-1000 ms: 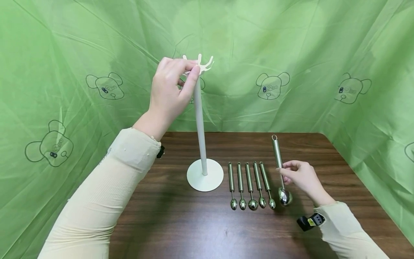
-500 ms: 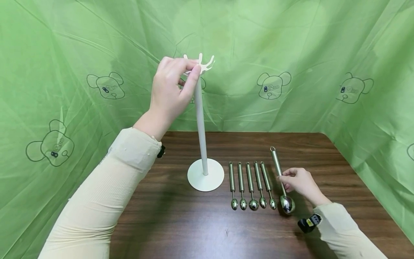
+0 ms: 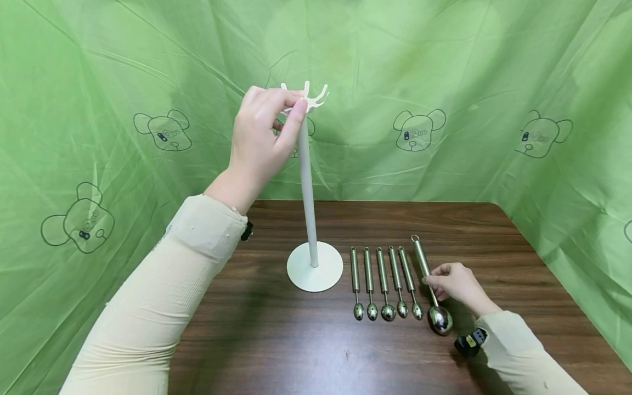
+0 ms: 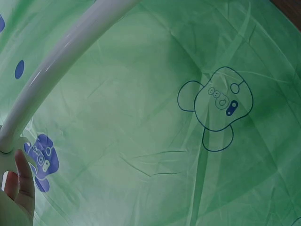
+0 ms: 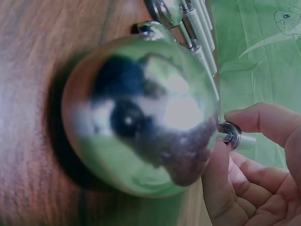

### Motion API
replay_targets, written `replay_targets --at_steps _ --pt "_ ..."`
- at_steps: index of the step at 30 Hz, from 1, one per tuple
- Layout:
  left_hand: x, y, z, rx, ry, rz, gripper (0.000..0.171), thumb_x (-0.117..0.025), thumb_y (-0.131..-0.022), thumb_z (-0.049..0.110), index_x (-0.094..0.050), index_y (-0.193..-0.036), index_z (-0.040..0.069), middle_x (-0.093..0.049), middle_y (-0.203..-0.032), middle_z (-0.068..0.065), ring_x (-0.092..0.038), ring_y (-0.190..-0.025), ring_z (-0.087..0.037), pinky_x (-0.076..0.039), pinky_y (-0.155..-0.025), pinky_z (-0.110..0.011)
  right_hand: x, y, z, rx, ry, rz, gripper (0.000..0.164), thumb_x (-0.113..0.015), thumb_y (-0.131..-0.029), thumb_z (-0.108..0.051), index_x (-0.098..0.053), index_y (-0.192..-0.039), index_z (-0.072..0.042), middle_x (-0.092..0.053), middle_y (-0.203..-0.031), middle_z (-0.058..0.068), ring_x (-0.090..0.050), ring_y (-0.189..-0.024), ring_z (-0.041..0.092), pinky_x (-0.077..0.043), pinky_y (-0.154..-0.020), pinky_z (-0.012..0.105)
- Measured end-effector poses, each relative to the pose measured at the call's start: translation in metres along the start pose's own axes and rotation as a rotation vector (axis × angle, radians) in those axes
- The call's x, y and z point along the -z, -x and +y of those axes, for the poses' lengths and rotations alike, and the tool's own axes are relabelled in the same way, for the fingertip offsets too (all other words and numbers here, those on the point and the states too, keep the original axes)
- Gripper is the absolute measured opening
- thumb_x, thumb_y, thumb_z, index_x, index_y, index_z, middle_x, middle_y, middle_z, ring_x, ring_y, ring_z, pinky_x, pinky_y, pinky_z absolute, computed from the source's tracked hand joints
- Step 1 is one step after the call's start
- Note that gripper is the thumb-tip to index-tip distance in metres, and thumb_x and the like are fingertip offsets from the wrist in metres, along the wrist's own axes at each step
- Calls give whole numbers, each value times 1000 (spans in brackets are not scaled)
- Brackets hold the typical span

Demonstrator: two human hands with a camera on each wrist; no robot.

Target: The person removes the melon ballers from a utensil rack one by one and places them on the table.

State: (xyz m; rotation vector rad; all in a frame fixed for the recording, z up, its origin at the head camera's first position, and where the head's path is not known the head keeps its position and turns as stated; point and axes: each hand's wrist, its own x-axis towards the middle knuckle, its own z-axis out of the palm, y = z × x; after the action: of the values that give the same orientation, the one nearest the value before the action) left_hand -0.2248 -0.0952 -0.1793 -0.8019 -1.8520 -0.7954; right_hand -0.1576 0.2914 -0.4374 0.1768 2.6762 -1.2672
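My left hand (image 3: 264, 129) is up at the crown of a white stand (image 3: 307, 192), pinching it with thumb and fingers just below its curved hooks (image 3: 316, 101). In the left wrist view the fingers (image 4: 24, 181) show beside the pole (image 4: 61, 61). On the right, my right hand (image 3: 456, 285) pinches a large steel scoop (image 3: 440, 320) where handle meets neck. Its ringed handle points away from me and the rounded back of its bowl faces up. The right wrist view has that bowl (image 5: 141, 117) filling the middle, close over the wood, with thumb and finger on the neck.
Several smaller steel scoops (image 3: 382, 274) lie in a row between the stand's round base (image 3: 314, 277) and the large scoop, handles pointing away. The brown wooden table (image 3: 306, 351) ends at green cloth walls (image 3: 355, 164) at the back and sides.
The right hand has brought the large scoop towards me and lower, its handle tipping further left and its bowl shifting slightly right. The left hand keeps its place on the stand.
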Motion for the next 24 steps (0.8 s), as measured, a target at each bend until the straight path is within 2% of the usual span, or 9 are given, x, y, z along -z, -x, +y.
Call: replay_targets --at_steps 8,24 --pt "0 0 0 0 4 -2 24 -55 -100 19 -73 -97 4 -75 -109 -7 -54 -92 -27 -51 -63 -22 -2 -2 6 -27 4 -21 29 -72 -87 -19 -66 -95 8 -68 -72 7 -66 -61 16 -60 -58 32" --pt "0 0 0 6 10 0 24 -55 -100 19 -73 -97 4 -75 -109 -7 -54 -91 -27 -51 -63 -21 -8 -4 11 -28 14 -35 25 -74 -86 -19 -68 -87 5 -67 -65 4 -65 -55 14 -59 -55 30"
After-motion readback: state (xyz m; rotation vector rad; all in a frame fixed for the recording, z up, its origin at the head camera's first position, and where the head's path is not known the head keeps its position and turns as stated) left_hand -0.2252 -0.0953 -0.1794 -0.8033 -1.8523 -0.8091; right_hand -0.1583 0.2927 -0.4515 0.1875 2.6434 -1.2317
